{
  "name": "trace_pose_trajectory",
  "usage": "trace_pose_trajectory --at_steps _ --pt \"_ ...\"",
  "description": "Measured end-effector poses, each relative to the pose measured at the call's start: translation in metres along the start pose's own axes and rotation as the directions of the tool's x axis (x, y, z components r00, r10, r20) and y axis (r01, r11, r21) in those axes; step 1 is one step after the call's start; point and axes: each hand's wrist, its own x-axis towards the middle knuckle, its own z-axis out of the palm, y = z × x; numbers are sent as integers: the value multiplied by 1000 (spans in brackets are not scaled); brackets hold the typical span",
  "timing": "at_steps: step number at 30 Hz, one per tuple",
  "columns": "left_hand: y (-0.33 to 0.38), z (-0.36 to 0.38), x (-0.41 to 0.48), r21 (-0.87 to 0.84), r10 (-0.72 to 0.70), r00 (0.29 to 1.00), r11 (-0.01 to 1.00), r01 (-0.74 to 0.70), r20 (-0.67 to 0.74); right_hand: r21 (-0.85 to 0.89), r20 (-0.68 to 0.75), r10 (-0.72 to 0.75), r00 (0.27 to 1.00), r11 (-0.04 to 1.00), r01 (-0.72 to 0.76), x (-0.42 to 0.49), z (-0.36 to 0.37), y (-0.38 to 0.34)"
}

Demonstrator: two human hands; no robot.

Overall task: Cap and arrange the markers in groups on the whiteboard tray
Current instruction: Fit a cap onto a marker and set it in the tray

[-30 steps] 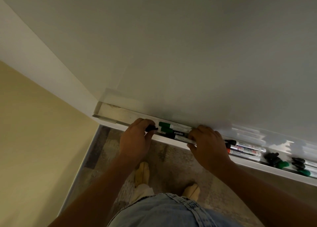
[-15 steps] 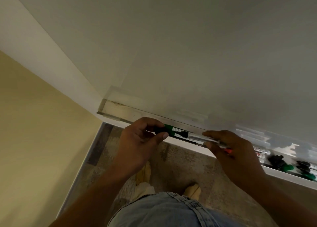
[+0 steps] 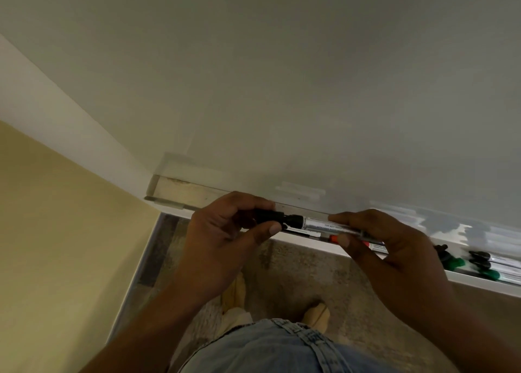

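Yellow wall (image 3: 56, 231) borders the whiteboard tray (image 3: 180, 195); left hand (image 3: 225, 248) pinches a black cap (image 3: 266, 216), right hand (image 3: 394, 257) grips its marker (image 3: 327, 225)

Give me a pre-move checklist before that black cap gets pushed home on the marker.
1. Left hand pinches the black cap: ok.
2. Right hand grips the marker barrel: ok.
3. Cap and barrel lie in one line: ok, as far as the head view shows.
4. Cap fully seated: cannot tell; the joint is dark and partly hidden by fingers.
5. Cap colour matches the marker's ink: cannot tell; the barrel label is blurred.
6. Free space on the whiteboard tray for the capped marker: ok, the left end lies bare.
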Motion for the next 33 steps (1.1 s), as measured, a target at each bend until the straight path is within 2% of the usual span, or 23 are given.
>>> trace_pose_trajectory --at_steps 4,7,9,13,19,24,33 --pt "2 6 1 20 7 1000 1000 -7 26 -60 29 6 1000 998 -4 2 3 1" --pt "5 14 1 119 -12 1000 993 10 15 -137 68 -15 998 990 24 3 10 2" --pt "8 22 1 159 13 1000 987 -16 22 -108 70 -6 998 994 14 4 15 1" --pt "14 34 1 215 85 996 972 -90 34 -71 14 9 1000 997 -8 10 22 -4" --pt "23 42 -2 243 165 981 952 -184 98 -136 -55 54 997 989 -61 18 27 -7" --pt "22 45 -3 257 197 973 941 -222 121 -52 -52 154 987 986 -156 18 34 -7" --pt "18 48 -8 269 234 969 931 -247 77 122 -19 153 988 981 -149 18 39 -10"
